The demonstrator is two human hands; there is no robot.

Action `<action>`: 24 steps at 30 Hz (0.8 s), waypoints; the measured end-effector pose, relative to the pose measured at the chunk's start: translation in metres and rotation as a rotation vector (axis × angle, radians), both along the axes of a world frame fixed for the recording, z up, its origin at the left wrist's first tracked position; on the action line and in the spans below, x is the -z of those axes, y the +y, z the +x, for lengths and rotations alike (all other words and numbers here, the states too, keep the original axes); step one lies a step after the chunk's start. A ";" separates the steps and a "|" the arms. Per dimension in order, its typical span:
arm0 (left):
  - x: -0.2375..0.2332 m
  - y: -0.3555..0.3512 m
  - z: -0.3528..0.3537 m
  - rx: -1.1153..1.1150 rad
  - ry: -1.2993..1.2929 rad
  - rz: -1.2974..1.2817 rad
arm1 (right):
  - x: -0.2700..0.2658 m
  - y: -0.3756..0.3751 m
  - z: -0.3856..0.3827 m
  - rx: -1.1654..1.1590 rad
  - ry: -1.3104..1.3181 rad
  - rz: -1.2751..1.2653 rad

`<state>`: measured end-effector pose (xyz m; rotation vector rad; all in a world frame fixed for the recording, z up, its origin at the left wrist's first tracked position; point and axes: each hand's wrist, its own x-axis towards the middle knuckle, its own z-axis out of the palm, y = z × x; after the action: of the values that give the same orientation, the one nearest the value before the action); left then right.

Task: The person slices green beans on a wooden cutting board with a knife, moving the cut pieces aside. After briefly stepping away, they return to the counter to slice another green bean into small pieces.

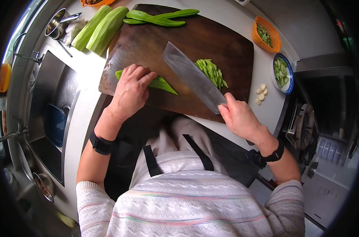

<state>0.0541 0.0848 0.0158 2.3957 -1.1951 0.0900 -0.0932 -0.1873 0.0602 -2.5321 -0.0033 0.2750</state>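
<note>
My left hand (pixel 133 89) has its fingers bent over a green pepper (pixel 162 84) lying on the dark wooden cutting board (pixel 223 39), near its front left edge. In my right hand (pixel 242 117) is the handle end of a wide cleaver (pixel 193 77), its blade slanting up and left over the board. Sliced green pieces (pixel 212 72) lie in a pile just right of the blade. Whole green peppers (pixel 156 19) rest at the board's back edge. The blade and the pepper under my left hand are apart.
Two peeled pale green gourds (pixel 106 31) lie at the back left, beside a metal pot (pixel 55 23). To the right are an orange basket (pixel 277 43), a blue-rimmed bowl (pixel 292 77) and garlic cloves (pixel 261 94). A sink (pixel 49 83) is at left, a stove (pixel 304 126) at right.
</note>
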 end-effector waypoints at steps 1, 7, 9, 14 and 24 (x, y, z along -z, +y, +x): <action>0.002 -0.008 -0.006 0.021 0.008 -0.040 | 0.000 -0.001 0.000 0.007 0.003 -0.003; 0.000 -0.035 -0.033 0.021 0.044 -0.105 | 0.000 0.000 -0.001 0.047 0.047 0.024; -0.004 -0.035 -0.036 -0.011 0.010 -0.162 | -0.003 -0.001 0.001 0.040 0.109 0.033; 0.008 -0.036 -0.038 0.000 0.009 -0.247 | -0.007 -0.001 0.003 0.035 0.135 0.044; 0.021 -0.039 -0.035 -0.092 -0.003 -0.349 | -0.012 0.000 0.003 -0.023 0.100 0.005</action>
<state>0.0190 0.0454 -0.0057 2.1410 -0.9782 0.3053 -0.0905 -0.1870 0.0723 -2.5121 0.0056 0.4100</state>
